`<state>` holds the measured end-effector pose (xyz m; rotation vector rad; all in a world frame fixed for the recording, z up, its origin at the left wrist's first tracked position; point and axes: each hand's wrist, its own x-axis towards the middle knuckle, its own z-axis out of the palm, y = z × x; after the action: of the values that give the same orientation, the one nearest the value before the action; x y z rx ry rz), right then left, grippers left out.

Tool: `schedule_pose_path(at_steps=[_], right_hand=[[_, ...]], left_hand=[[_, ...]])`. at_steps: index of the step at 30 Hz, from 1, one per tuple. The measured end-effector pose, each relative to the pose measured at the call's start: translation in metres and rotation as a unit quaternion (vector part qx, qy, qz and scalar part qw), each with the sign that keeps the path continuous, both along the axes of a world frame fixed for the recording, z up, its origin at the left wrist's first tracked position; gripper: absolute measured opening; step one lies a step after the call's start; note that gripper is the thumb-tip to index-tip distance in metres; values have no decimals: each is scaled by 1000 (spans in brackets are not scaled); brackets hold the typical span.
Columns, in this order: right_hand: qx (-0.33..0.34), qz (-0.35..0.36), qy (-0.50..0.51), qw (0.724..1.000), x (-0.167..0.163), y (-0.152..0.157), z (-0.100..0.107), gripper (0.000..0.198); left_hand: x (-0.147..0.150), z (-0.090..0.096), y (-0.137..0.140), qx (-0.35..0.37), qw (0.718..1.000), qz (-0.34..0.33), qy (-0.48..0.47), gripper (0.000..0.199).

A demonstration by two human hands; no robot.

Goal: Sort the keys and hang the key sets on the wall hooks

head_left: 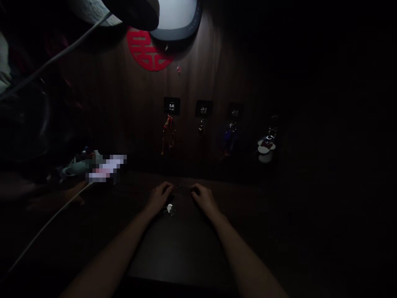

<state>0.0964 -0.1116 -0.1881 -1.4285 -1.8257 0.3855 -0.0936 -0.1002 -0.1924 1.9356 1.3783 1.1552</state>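
Note:
My left hand [161,195] rests at the dark tabletop [176,248] with its fingers curled inward. Beside it lies a small bunch of keys [170,209] with a pale, shiny piece; I cannot tell whether the hand touches it. To the right, my right hand [203,196] has its fingers bent in and faces the left one across a narrow gap. Faint small glints [178,187] show between the fingertips, too dark to name. What either hand has inside its fingers, if anything, is hidden in the dim light.
Several hooks on the wooden panel carry a red-orange hanging [168,132], small keys [201,127], a blue bunch [229,134] and a white bow charm [266,147]. A lamp [176,16] overhangs. At left, another person's hand [76,192] is near a bright blurred screen [107,169] and white cable [46,225].

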Motion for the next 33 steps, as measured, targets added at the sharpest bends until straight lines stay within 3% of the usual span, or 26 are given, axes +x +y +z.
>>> schedule_pose_path(at_steps=[6,14,18,25,33], right_hand=[[-30,-6,120,992,1,1,3,16],[-44,108,227,967,-14,-10,17,16],[-35,107,260,959,-18,-11,20,15],[-8,74,280,957,-23,-15,28,12],[11,59,282,958,-26,-14,26,10]], left_hand=[[-1,0,-3,6,999,-33,2,28],[6,7,-15,0,991,-127,-48,31],[9,10,-16,-32,981,-172,-89,31],[10,5,-14,-80,970,-186,-135,42],[10,7,-15,-90,976,-164,-114,44]])
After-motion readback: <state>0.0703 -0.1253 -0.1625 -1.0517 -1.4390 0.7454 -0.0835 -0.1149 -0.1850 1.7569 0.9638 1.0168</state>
